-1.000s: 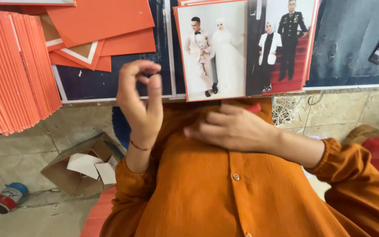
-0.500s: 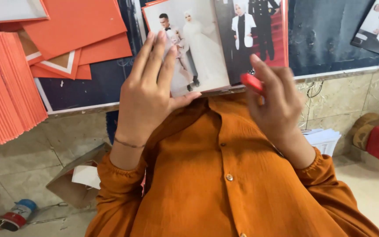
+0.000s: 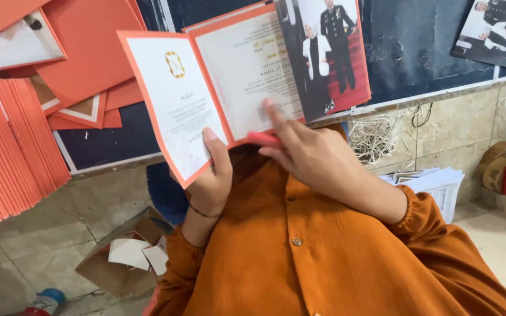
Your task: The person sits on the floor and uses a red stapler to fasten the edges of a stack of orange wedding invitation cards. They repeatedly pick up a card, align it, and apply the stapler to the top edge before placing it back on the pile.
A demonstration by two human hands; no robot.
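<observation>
An orange-edged folded card [image 3: 229,76] is spread open in front of me, showing two white text panels and a photo panel at the right. My left hand [image 3: 209,181] grips the lower edge of the left panel, thumb on the white face. My right hand [image 3: 314,158] rests on the middle panel with its index finger pressed to the paper. A small red object [image 3: 263,138] lies under the right fingers. Both arms wear orange sleeves.
A thick stack of orange cards [image 3: 7,146] stands at the left, with loose orange cards [image 3: 83,58] above. A torn cardboard box [image 3: 121,257] with white scraps lies on the tiled floor. White paper sheets [image 3: 434,181] sit at the right, near straw-like shreds [image 3: 376,140].
The card was shut, with only its photo side showing. Now it is unfolded and its white inner panels face me. My left hand has moved from the card's front to its lower left edge.
</observation>
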